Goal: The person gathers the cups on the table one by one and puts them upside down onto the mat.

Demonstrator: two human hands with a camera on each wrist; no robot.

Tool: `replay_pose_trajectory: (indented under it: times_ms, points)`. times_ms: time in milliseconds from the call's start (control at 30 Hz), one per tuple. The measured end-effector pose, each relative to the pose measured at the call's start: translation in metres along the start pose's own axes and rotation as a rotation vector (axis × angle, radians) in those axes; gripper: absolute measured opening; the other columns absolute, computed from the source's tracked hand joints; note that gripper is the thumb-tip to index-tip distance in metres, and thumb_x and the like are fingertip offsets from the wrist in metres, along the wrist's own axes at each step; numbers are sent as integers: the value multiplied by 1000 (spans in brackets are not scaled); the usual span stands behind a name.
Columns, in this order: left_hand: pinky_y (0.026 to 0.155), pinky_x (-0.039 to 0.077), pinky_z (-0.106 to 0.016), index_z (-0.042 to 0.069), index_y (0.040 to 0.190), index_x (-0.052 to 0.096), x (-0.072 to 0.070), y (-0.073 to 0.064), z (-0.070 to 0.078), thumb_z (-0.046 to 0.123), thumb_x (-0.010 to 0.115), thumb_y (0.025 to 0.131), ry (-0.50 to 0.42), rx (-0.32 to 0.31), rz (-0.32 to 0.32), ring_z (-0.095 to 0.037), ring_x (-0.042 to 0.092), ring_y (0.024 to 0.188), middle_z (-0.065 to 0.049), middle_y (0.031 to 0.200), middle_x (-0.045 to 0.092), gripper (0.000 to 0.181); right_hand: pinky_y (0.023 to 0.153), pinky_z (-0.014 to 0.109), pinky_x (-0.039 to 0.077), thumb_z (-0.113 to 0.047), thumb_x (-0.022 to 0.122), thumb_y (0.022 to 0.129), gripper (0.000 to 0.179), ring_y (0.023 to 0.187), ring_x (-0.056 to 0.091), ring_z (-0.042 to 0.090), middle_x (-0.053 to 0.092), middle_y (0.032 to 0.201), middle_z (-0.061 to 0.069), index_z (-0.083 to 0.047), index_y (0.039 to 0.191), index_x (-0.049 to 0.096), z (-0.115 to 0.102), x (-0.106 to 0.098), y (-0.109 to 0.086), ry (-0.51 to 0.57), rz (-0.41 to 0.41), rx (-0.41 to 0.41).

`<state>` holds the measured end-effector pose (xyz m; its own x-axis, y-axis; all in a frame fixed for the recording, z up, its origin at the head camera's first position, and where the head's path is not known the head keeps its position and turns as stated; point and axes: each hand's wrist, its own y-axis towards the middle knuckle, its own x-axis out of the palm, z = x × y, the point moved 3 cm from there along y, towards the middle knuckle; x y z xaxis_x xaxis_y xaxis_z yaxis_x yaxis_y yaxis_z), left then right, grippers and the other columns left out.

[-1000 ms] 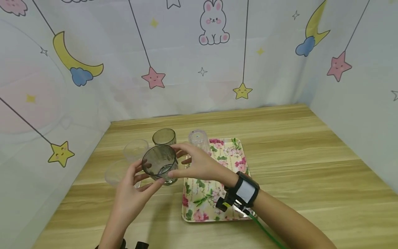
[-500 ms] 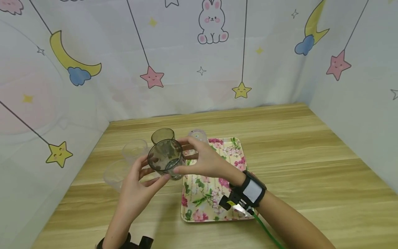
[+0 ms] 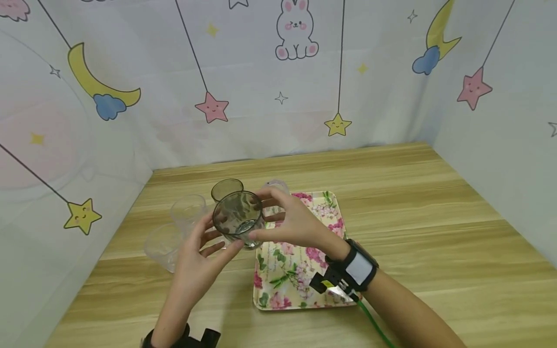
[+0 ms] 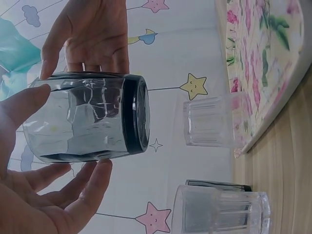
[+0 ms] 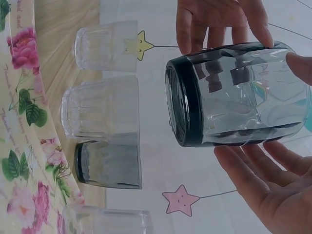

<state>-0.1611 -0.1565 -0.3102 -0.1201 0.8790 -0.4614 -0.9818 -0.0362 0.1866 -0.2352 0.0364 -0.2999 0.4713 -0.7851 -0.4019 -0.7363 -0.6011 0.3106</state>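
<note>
Both hands hold a smoky grey drinking glass (image 3: 238,215) in the air, near the tray's left edge. The left hand (image 3: 197,263) grips its left side with curled fingers and thumb; the right hand (image 3: 298,220) holds the opposite side, thumb at the front. The glass tilts, its mouth towards the head camera; its thick dark base (image 4: 136,114) shows in the left wrist view. Below lies a floral tray (image 3: 283,290). A clear glass (image 4: 212,122) stands upside down at the tray's far left corner, mostly hidden by the right hand in the head view.
Left of the tray, a second grey glass (image 3: 227,188) stands upright at the back. Two clear glasses, a farther one (image 3: 187,205) and a nearer one (image 3: 162,244), stand on the wooden table (image 3: 391,203). A printed curtain (image 3: 261,72) encloses the table's back and sides.
Both hands have moved right together with the held grey glass, bringing it closer to the tray. The other glasses and the tray stay in place.
</note>
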Motion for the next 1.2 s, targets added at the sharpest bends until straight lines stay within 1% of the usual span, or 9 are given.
replay_pose_trajectory:
  times_ms: [167,367,567,667,833,933,1067,1133,1200]
  points:
    - [100,51,-43,25,147,34,4,1,-3,25,76,83,-40,7,-5,-25,48,127,-5,144,43,77,92,30,55,-14,79,78,69,121,54,27,51,131,10,-5,137,44,0,-3,-2,6,18,-17]
    - [103,48,-48,26,151,24,13,4,-8,22,81,78,-75,13,-54,-29,44,131,-6,146,39,93,91,28,56,-15,80,77,68,121,55,25,53,129,7,-6,135,46,-4,-6,-1,23,39,-23]
    - [103,47,-52,35,152,15,22,7,-12,22,81,77,-71,70,-92,-35,42,135,-6,149,37,101,91,27,56,-13,79,77,68,122,54,24,52,129,6,-5,135,46,-8,-7,-3,38,51,-3]
    - [103,47,-53,35,152,14,24,7,-13,22,81,78,-72,96,-100,-35,43,134,-7,148,39,101,91,27,56,-11,79,77,67,122,54,24,52,129,7,-3,135,46,-8,-6,-4,56,52,-3]
    - [102,48,-53,30,154,14,25,9,-16,19,80,79,-67,102,-83,-33,46,132,-9,145,45,101,90,27,56,-10,78,77,64,122,54,25,52,129,7,-6,133,47,-8,-6,-4,77,56,-15]
    - [102,48,-52,33,153,15,25,9,-17,15,80,78,-81,100,-62,-32,47,131,-10,143,47,101,90,27,56,-12,78,78,62,122,55,24,53,129,7,-9,132,48,-9,-6,-4,80,56,-22]
    - [104,47,-52,39,150,21,25,8,-17,13,81,77,-110,94,-29,-29,47,130,-8,141,49,98,90,28,57,-16,78,79,61,122,55,25,54,129,10,-7,132,48,-10,-8,-5,96,46,-20]
    - [104,47,-48,38,149,25,24,8,-17,13,81,77,-119,83,-6,-25,48,128,-5,139,49,95,90,28,57,-17,78,80,61,122,55,25,55,129,11,-7,133,48,-11,-10,-5,108,45,-17]
    - [103,49,-40,36,148,27,23,7,-16,13,81,76,-125,71,18,-19,49,125,-2,137,48,94,90,28,57,-17,77,81,59,121,56,24,56,128,11,-8,132,49,-11,-11,-6,117,43,-13]
